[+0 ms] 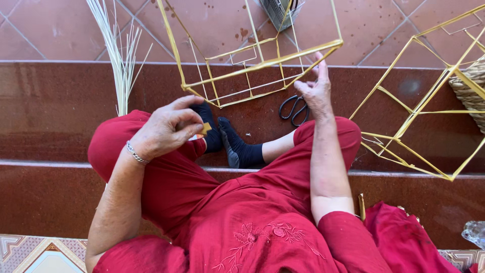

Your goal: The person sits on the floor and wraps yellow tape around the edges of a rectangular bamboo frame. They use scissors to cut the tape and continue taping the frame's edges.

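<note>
Person seated on a dark red stone step, legs crossed, red clothing, dark socks.

Wire frame (252,60), box-shaped, stands at the upper middle of the picture, just beyond the feet. Its outer edges are wrapped in yellow strip; several inner wires show bare and pale, so the wrapping looks partly done, by my reading, with the inner bars left.

Right hand (316,88), right of centre, touches the frame's near lower edge; fingers extended upward along the yellow bar, thumb against it, a loose grip rather than a closed fist. Whether it pinches a strip end I cannot tell.

Left hand (166,129), left of centre above the knee, fingers pressed together, pinching a small yellow piece (204,129) between thumb and forefinger. A bracelet sits on that wrist.

Black scissors (295,108) lie on the step beside the right hand, not held.

Second frame (419,106), at the right edge, looks wrapped yellow on most bars and is set aside. Part of a woven basket (470,86) at the far right. Bundle of pale reeds (118,55), upper left, stands near the step.
</note>
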